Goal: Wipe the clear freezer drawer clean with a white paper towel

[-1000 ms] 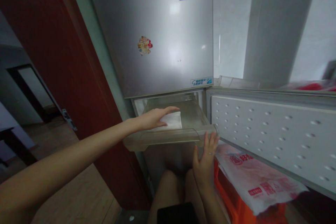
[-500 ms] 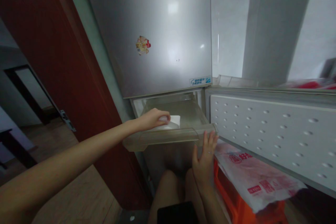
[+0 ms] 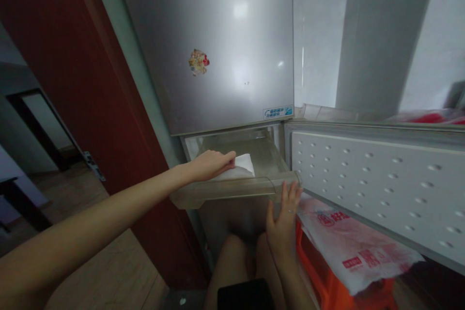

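My left hand [image 3: 216,163] is closed on a white tissue [image 3: 245,164] inside the pulled-out clear plastic drawer [image 3: 232,190]. The tissue lies just behind the drawer's front wall, partly covered by my fingers. At the right end of that front wall, my right hand [image 3: 284,218] rests its outstretched fingers against the plastic, holding nothing. The drawer sits in the lower compartment of a silver refrigerator [image 3: 225,92]. Inside it I make out only the tissue.
The compartment's white dimpled door [image 3: 363,179] stands swung out to the right. Below it a plastic bag [image 3: 356,242] with red print lies over an orange stool-like object [image 3: 327,281]. A red-brown wooden door [image 3: 119,121] stands on the left. My knees [image 3: 232,261] are under the drawer.
My left hand has turned slightly, knuckles up, and the tissue has shifted a little to the right, showing more of its edge. My right hand has stayed on the drawer.
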`<state>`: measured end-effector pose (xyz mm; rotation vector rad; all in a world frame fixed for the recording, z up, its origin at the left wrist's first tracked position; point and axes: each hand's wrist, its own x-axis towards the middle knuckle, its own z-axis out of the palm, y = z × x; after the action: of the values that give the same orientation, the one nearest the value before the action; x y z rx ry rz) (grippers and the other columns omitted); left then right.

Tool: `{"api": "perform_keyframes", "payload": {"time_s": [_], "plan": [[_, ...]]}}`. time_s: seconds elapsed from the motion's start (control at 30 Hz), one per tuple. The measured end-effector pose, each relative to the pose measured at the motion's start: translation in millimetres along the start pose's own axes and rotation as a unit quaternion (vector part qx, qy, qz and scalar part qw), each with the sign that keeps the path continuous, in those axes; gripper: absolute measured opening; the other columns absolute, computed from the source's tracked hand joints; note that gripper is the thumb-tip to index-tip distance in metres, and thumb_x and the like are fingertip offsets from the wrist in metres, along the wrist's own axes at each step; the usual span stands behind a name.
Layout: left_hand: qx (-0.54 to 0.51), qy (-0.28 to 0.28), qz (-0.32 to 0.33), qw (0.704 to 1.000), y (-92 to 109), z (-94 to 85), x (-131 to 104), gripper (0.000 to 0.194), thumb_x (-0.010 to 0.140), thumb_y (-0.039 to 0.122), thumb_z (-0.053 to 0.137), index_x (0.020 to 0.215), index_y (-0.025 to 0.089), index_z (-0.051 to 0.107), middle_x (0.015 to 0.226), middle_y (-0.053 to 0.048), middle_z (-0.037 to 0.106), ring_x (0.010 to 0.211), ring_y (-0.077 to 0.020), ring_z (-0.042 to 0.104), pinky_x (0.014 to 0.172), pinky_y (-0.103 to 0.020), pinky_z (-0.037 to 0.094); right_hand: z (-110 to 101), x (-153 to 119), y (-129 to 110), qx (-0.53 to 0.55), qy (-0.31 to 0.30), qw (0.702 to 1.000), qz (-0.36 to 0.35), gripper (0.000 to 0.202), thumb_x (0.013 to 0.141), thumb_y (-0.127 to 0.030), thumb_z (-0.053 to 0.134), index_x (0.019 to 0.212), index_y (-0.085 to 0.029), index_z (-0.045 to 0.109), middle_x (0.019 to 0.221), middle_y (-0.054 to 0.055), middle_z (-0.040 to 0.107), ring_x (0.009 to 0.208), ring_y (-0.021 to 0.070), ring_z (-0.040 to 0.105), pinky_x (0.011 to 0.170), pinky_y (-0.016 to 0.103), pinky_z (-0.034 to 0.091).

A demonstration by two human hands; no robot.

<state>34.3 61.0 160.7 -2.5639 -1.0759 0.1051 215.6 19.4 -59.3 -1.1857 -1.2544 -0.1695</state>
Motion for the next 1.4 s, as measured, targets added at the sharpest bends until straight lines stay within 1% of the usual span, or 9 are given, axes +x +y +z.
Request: {"api": "perform_keyframes", "payload": {"time_s": [0.3, 0.37, 0.5, 0.57, 0.63, 0.73, 1.07, 1.27, 1.4], "plan": [[0.000, 0.008, 0.014, 1.000, 13, -3.2, -1, 0.025, 0.102, 0.036, 0.031, 0.107, 0.021, 0.050, 0.081, -0.004, 0.069, 0.073, -0.0197, 0.067, 0.061, -0.025, 0.039, 1, 0, 0, -0.005, 0.006, 1.000, -0.005, 0.066, 0.095, -0.025, 0.041, 0.154, -0.028, 0.010, 0.163, 0.010, 0.007, 0.150, 0.0316, 0.001, 0.112, 0.070, 0.019], [0.014, 0.005, 0.013, 1.000, 15, -3.5, 0, 0.030, 0.103, 0.038, 0.030, 0.119, 0.020, 0.049, 0.080, -0.004, 0.069, 0.073, -0.0200, 0.067, 0.061, -0.025, 0.039, 0, 0, 0, -0.006, 0.004, 1.000, -0.005, 0.067, 0.095, -0.024, 0.041, 0.154, -0.028, 0.010, 0.163, 0.010, 0.007, 0.150, 0.0313, 0.001, 0.112, 0.070, 0.019], [0.061, -0.001, 0.008, 0.998, 15, -3.0, 3, 0.050, 0.103, 0.037, 0.033, 0.149, 0.020, 0.025, 0.083, -0.007, 0.071, 0.075, -0.0220, 0.069, 0.060, -0.025, 0.039, 0, 0, 0, -0.004, -0.001, 1.000, -0.006, 0.067, 0.095, -0.024, 0.042, 0.154, -0.028, 0.009, 0.163, 0.010, 0.005, 0.150, 0.0304, 0.000, 0.112, 0.070, 0.019], [0.057, -0.015, 0.019, 0.998, 15, -1.5, 5, 0.042, 0.102, 0.034, 0.034, 0.142, 0.020, 0.040, 0.090, -0.009, 0.073, 0.081, -0.0227, 0.070, 0.062, -0.026, 0.040, 0, 0, 1, -0.006, 0.001, 1.000, -0.007, 0.067, 0.095, -0.024, 0.042, 0.154, -0.028, 0.009, 0.163, 0.010, 0.005, 0.150, 0.0304, 0.000, 0.112, 0.069, 0.018], [0.027, -0.024, 0.030, 0.999, 15, 1.2, 6, 0.032, 0.102, 0.032, 0.035, 0.116, 0.019, 0.061, 0.089, -0.009, 0.072, 0.082, -0.0217, 0.069, 0.063, -0.026, 0.040, 0, 0, 1, -0.009, 0.001, 1.000, -0.005, 0.067, 0.095, -0.025, 0.041, 0.154, -0.027, 0.009, 0.163, 0.010, 0.006, 0.150, 0.0304, 0.000, 0.112, 0.069, 0.018], [-0.032, -0.027, 0.035, 0.999, 14, 5.2, 5, 0.030, 0.101, 0.034, 0.036, 0.092, 0.019, 0.061, 0.073, -0.005, 0.067, 0.071, -0.0196, 0.066, 0.058, -0.026, 0.036, 1, -1, 1, -0.008, 0.002, 1.000, -0.003, 0.066, 0.095, -0.025, 0.041, 0.154, -0.027, 0.010, 0.163, 0.010, 0.007, 0.150, 0.0306, 0.001, 0.112, 0.069, 0.018], [-0.084, -0.099, 0.008, 0.992, 23, -7.1, 12, 0.027, 0.101, 0.037, 0.032, 0.098, 0.019, 0.052, 0.078, -0.006, 0.065, 0.067, -0.0203, 0.061, 0.057, -0.027, 0.035, 3, 0, 1, 0.002, 0.014, 1.000, -0.011, 0.066, 0.095, -0.024, 0.041, 0.154, -0.028, 0.010, 0.163, 0.008, 0.007, 0.150, 0.0295, 0.001, 0.113, 0.068, 0.018], [-0.101, -0.095, -0.004, 0.990, 28, -8.9, 22, 0.030, 0.088, 0.043, 0.059, 0.101, 0.016, 0.054, 0.088, -0.007, 0.066, 0.075, -0.0214, 0.061, 0.057, -0.026, 0.034, 5, 0, 2, -0.001, 0.027, 1.000, -0.014, 0.066, 0.096, -0.025, 0.042, 0.154, -0.029, 0.011, 0.163, 0.008, 0.008, 0.150, 0.0291, 0.001, 0.113, 0.068, 0.017], [-0.124, -0.107, -0.007, 0.987, 25, -3.1, 31, 0.023, 0.088, 0.038, 0.058, 0.095, 0.016, 0.057, 0.090, -0.006, 0.066, 0.077, -0.0194, 0.059, 0.059, -0.024, 0.035, 4, -1, 3, -0.001, 0.011, 1.000, -0.008, 0.067, 0.095, -0.024, 0.042, 0.154, -0.029, 0.009, 0.163, 0.009, 0.007, 0.150, 0.0293, 0.000, 0.113, 0.069, 0.018]]}}
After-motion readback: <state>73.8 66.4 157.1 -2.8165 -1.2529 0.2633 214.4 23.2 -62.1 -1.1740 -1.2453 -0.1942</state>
